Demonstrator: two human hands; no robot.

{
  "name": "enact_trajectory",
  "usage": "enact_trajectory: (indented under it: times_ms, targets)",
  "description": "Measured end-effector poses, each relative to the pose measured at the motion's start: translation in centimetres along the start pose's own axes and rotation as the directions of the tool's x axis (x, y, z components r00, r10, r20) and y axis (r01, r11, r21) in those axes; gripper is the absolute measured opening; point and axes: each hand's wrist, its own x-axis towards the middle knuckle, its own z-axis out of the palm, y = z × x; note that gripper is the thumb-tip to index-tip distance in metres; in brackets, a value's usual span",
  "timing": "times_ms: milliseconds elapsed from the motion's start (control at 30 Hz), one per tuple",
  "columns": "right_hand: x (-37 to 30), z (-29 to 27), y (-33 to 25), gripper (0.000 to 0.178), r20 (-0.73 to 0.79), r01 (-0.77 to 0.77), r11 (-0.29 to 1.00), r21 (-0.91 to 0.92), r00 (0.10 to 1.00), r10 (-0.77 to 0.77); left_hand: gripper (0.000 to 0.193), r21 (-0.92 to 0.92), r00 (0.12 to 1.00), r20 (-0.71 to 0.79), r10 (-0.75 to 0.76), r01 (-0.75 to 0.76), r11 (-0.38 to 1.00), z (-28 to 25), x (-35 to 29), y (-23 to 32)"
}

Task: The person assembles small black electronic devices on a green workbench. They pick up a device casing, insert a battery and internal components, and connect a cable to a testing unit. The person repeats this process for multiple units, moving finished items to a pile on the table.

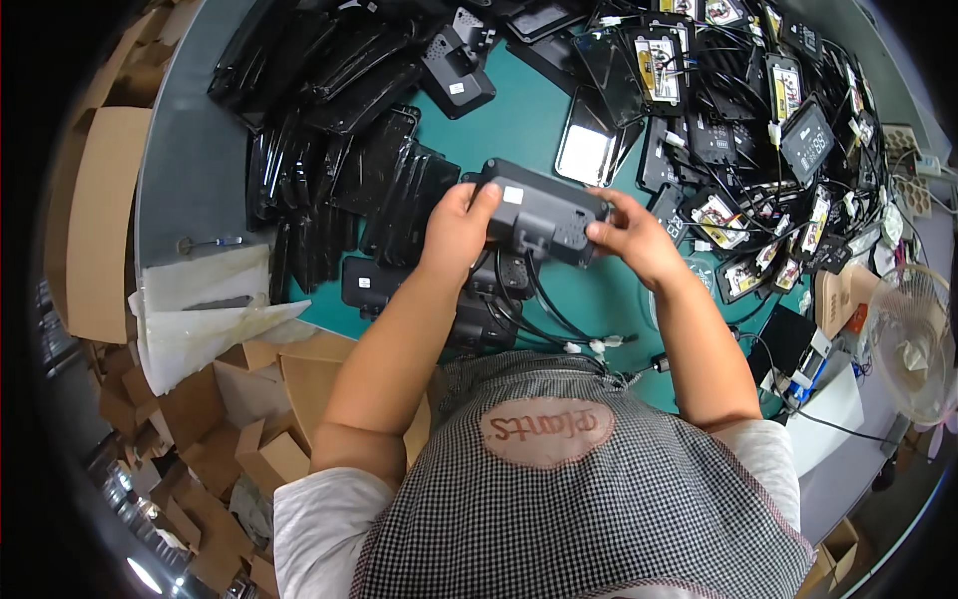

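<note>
Both my hands grip a black display unit (pixel 559 208) over the green mat, its back with a small white label and a bracket facing up. My left hand (pixel 459 228) pinches its left end, thumb on top. The right end is held in my right hand (pixel 639 238), thumb pressed on the edge and the fingers mostly hidden beneath. Black cables (pixel 544 295) with white connectors (pixel 597 346) run down toward my apron. Close under it, more black housings (pixel 374 283) lie by my left forearm.
Stacked black panels in clear film (pixel 334 150) fill the left of the green mat (pixel 524 110). Wired display units (pixel 743 140) heap up at the right. A screwdriver (pixel 210 243) and white foam sheets (pixel 205 290) lie far left, beside cardboard boxes (pixel 105 220). A clear basket (pixel 908 344) stands at right.
</note>
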Motion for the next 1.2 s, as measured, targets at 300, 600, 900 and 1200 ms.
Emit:
enact_trajectory:
  times_ms: [300, 600, 900, 1200]
  targets:
    - [13.7, 1.9, 0.7, 0.054, -0.17, -0.098, 0.987, 0.125, 0.978, 0.119, 0.077, 0.485, 0.915, -0.227, 0.333, -0.19, 0.854, -0.3, 3.0, 2.4]
    - [14.9, 3.1, -2.2, 0.056, -0.114, -0.07, 0.614, -0.786, 0.993, -0.033, 0.054, 0.884, 0.737, 0.345, 0.582, -0.463, 0.063, -0.4, 5.5, -0.4]
    - [12.7, 2.2, -0.7, 0.05, -0.192, -0.002, 0.541, -0.841, 0.936, -0.295, 0.045, 0.863, 0.789, 0.48, 0.383, -0.504, -0.044, -0.3, 9.7, -0.1]
    - [5.9, 1.4, 0.6, 0.028, -0.138, 0.423, 0.675, -0.605, 0.779, -0.612, 0.046, 0.882, 0.831, 0.446, 0.333, -0.472, -0.005, 0.0, 9.1, 0.2]
